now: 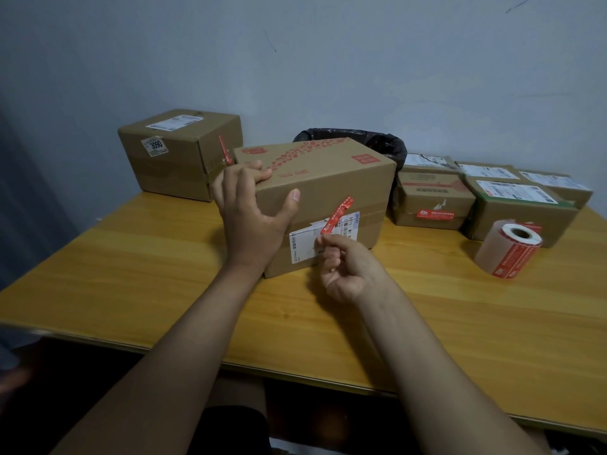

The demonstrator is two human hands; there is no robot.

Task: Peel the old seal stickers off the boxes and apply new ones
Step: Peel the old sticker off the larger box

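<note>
A cardboard box bearing a "3090" sticker and a red seal sticker on its right edge stands at the far left of the wooden counter, against the pale wall. Just right of it, at centre, a person steadies a larger printed box with the left hand: fingers curled over the top near-left edge, thumb stretched along the front face, so the grip clasps the box's corner. The old red seal sticker lies half-lifted from the front face of that box, over the white shipping label; its upper end looks still stuck near the tape seam, though that cannot be told for sure. The right hand pinches the sticker's lower end, its other fingers curled toward the palm. Behind the box sits a bin lined with a black bag. Farther right, 4 smaller labelled boxes are packed together near the wall, 1 with a red seal sticker on its front. In front of them, at the right of the counter, a roll of new red seal stickers lies on its side, well apart from both hands.
</note>
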